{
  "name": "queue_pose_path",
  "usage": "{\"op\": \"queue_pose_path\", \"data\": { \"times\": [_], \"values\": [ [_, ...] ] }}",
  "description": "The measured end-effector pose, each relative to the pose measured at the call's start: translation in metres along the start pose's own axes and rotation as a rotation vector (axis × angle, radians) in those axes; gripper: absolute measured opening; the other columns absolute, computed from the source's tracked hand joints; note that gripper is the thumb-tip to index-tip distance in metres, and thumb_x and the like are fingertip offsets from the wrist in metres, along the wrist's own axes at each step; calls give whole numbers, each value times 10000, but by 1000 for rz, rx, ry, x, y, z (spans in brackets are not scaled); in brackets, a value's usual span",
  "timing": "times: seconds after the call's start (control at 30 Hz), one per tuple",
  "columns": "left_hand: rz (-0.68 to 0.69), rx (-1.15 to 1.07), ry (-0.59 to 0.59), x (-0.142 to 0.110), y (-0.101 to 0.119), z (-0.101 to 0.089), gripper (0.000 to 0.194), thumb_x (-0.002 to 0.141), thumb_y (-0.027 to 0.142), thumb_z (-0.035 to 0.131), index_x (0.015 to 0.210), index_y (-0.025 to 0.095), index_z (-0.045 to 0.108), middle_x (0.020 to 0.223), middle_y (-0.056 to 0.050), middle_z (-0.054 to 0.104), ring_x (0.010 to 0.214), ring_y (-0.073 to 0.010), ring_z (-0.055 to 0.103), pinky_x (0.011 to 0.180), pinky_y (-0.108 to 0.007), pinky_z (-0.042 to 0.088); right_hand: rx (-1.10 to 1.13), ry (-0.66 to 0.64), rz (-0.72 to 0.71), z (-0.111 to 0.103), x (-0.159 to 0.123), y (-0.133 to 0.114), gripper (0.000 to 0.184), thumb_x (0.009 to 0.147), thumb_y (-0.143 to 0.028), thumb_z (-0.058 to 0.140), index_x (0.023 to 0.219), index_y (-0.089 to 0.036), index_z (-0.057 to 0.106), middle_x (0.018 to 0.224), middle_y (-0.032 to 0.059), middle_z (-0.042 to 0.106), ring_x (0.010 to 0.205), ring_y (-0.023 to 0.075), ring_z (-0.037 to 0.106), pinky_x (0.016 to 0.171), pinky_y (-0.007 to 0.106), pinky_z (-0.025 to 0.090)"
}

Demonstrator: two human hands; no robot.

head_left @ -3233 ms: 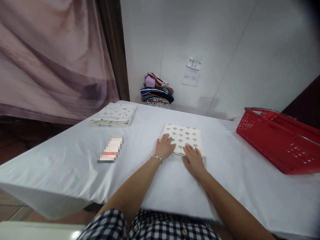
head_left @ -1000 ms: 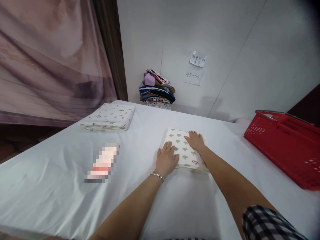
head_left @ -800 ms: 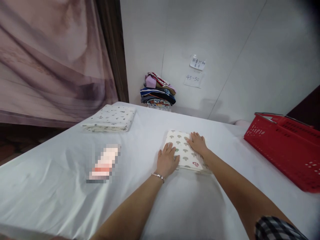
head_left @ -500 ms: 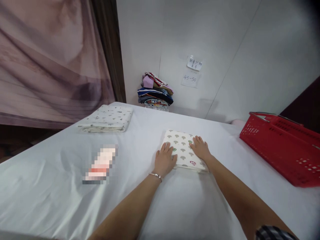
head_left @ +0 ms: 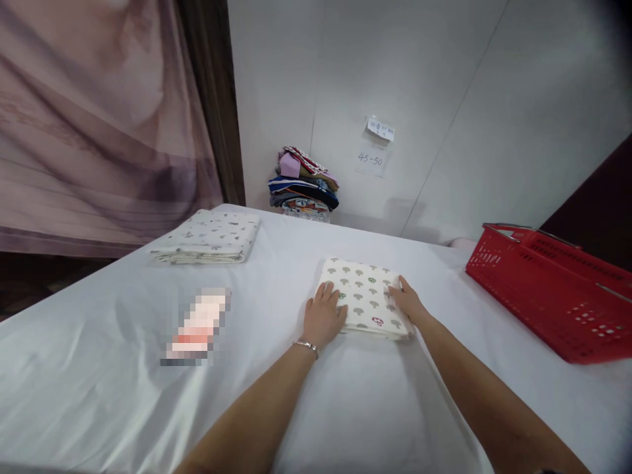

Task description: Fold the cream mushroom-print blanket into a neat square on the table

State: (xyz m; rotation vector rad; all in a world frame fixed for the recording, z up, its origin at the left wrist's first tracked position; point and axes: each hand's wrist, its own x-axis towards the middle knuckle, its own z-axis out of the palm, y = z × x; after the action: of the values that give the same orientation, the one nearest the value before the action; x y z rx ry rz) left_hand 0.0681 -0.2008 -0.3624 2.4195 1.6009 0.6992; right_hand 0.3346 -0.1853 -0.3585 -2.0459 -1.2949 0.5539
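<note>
A folded white cloth (head_left: 363, 289) with grey mushroom prints and a few green and red ones lies on the white-covered table. My left hand (head_left: 323, 319), with a bracelet at the wrist, rests on its left near corner, palm down and fingers spread. At the right edge, my right hand (head_left: 409, 306) takes hold of the cloth, thumb on top; the other fingers are partly hidden along the side. Farther left sits another folded white cloth (head_left: 212, 234) with small dark prints.
A red plastic basket (head_left: 548, 296) stands on the right of the table (head_left: 257, 401). At left lies a pixelated flat object (head_left: 200, 326). Behind the table are a pile of folded fabrics (head_left: 303, 184) and a wall with paper notes (head_left: 371, 159); a curtain (head_left: 99, 118) hangs at left.
My right hand has drawn back from lying spread on the cloth's top to its right edge, its fingers now closer together. My left hand stays in place. The view has shifted slightly.
</note>
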Motion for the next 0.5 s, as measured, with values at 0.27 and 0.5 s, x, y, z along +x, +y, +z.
{"op": "queue_pose_path", "data": {
  "times": [0.27,0.5],
  "values": [
    [-2,-4,-3,0,-1,1,409,883,402,361,1245,247,469,1463,-15,316,1360,-205,202,1018,-452,336,287,-69,198,-12,3,13,813,751,-399,571,1439,-175,201,1297,160,504,1053,267,571,821,387,490],
    [2,-22,-9,0,-1,0,408,882,400,371,1249,251,467,1459,-23,322,1360,-223,198,1009,-454,341,254,-123,342,-22,3,6,755,742,-468,611,1377,-171,332,1166,174,595,848,226,634,628,299,507]
  ]
}}
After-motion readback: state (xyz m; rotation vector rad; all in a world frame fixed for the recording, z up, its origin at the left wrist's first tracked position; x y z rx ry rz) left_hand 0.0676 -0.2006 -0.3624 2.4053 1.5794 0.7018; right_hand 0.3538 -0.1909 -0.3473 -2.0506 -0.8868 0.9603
